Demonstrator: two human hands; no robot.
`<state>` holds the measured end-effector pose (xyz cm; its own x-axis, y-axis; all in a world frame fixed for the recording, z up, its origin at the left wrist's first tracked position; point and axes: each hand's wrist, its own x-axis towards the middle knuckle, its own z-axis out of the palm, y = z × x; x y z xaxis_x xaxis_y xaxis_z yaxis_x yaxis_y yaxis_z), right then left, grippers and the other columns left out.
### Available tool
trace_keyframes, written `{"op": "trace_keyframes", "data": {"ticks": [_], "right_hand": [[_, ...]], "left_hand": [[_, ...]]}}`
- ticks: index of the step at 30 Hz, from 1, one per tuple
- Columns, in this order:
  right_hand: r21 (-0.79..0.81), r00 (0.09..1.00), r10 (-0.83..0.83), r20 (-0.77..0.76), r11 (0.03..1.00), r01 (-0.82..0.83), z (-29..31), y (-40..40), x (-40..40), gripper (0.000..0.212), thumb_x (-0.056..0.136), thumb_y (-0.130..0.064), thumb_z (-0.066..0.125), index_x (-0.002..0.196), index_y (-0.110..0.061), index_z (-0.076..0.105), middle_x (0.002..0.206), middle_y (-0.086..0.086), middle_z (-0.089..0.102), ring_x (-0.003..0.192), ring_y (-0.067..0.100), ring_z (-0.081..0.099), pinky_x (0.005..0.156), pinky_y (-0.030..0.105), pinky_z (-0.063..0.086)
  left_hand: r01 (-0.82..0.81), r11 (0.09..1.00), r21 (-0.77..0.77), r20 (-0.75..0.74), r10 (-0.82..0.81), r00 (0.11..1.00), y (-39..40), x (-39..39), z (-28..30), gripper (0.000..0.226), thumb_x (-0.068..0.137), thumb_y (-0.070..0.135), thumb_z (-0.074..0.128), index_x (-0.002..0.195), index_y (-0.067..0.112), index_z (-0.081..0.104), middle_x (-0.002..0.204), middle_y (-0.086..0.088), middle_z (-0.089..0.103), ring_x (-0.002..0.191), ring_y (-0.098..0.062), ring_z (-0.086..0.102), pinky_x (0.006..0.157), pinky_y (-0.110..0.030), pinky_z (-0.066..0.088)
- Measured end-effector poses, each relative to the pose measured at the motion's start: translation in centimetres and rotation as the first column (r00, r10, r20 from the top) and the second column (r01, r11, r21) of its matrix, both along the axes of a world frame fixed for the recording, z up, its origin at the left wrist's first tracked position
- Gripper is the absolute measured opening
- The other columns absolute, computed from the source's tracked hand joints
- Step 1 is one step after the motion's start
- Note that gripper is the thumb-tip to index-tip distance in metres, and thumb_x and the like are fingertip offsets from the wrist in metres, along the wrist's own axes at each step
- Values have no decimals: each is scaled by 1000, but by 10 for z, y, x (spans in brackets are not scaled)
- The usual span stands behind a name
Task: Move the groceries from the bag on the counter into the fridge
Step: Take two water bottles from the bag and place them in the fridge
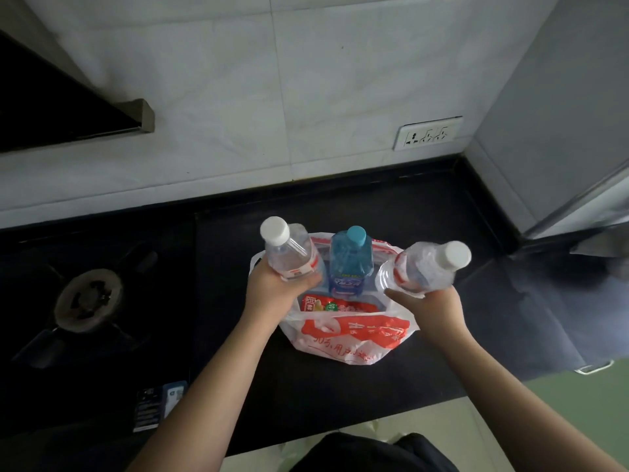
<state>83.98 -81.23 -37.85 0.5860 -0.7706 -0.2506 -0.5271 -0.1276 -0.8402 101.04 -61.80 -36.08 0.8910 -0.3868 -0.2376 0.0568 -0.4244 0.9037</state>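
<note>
A white and red plastic bag (pixel 350 338) sits open on the black counter (pixel 425 229). Above its left side my left hand (pixel 272 289) grips a clear water bottle (pixel 289 248) with a white cap and red label. My right hand (pixel 430 304) grips a second clear water bottle (pixel 425 269) above the bag's right side, tilted with its white cap pointing right. Between them a blue bottle (pixel 350 264) with a light blue cap stands upright in the bag. A red snack packet (pixel 335 304) lies inside in front of it. The grey fridge (pixel 558 131) stands at the right.
A gas burner (pixel 86 299) sits in the black hob to the left of the bag. A dark range hood (pixel 64 107) juts out at upper left. A white wall socket (pixel 427 132) is on the tiled wall behind. A dark cloth (pixel 558 301) covers the counter's right end.
</note>
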Motion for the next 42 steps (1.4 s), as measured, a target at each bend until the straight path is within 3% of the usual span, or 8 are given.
{"op": "trace_keyframes", "data": {"ticks": [5, 9, 16, 21, 25, 31, 36, 42], "right_hand": [[84, 976, 46, 212, 994, -65, 34, 14, -16, 41, 77, -28, 78, 114, -20, 63, 102, -12, 69, 85, -1, 68, 65, 11, 52], [312, 903, -51, 427, 946, -94, 52, 29, -23, 69, 66, -50, 82, 121, -15, 59, 113, 6, 71, 102, 25, 69, 83, 39, 57], [619, 878, -141, 457, 759, -201, 76, 59, -26, 93, 56, -60, 80, 131, -13, 50, 121, 16, 65, 104, 36, 67, 82, 48, 55], [641, 849, -130, 512, 716, -277, 92, 89, -18, 61, 75, -46, 61, 126, -14, 53, 109, 11, 71, 98, 31, 70, 70, 40, 57], [680, 839, -124, 530, 653, -334, 100, 113, -5, 102, 46, -56, 87, 131, -13, 51, 116, 15, 64, 102, 32, 65, 78, 50, 56], [661, 788, -88, 609, 605, -443, 110, 133, 7, 107, 48, -61, 86, 135, -11, 49, 126, 20, 62, 115, 39, 60, 93, 65, 45], [675, 803, -3, 595, 544, -498, 127, 148, 13, 110, 38, -55, 91, 131, -11, 52, 124, 19, 64, 114, 36, 62, 90, 56, 50], [763, 820, 63, 568, 333, -554, 126, 149, 10, 87, 61, -54, 78, 132, -11, 53, 115, 14, 66, 98, 28, 66, 75, 43, 57]], "left_hand": [[48, 958, -281, -106, -81, 991, 26, -12, 27, 64, 62, 29, 90, 120, 22, 63, 113, 7, 70, 108, -10, 65, 94, -43, 53], [82, 878, -472, -193, -194, 962, 40, -22, 40, 78, 66, 48, 83, 130, 15, 55, 125, -9, 65, 118, -25, 60, 100, -51, 47], [-159, 804, -572, -545, -228, 807, 73, -43, 60, 90, 61, 59, 77, 135, 16, 50, 119, -11, 68, 109, -27, 66, 80, -40, 56], [-162, 759, -631, -570, -312, 760, 106, -46, 69, 79, 68, 62, 67, 130, 15, 54, 120, -17, 67, 113, -34, 63, 93, -52, 50], [-228, 772, -594, -600, -236, 764, 130, -43, 80, 69, 75, 56, 63, 129, 12, 55, 106, -14, 72, 100, -27, 69, 82, -41, 55], [-339, 733, -590, -641, -171, 748, 166, -42, 97, 72, 71, 52, 62, 124, 4, 57, 103, -18, 70, 98, -31, 66, 105, -57, 40], [-297, 688, -662, -537, -160, 828, 188, -56, 106, 89, 43, 53, 92, 111, 4, 65, 101, -18, 71, 93, -31, 70, 86, -50, 55], [-343, 598, -724, -468, -61, 882, 200, -101, 117, 74, 43, 51, 92, 100, 8, 75, 103, -17, 71, 91, -32, 70, 72, -44, 59]]}}
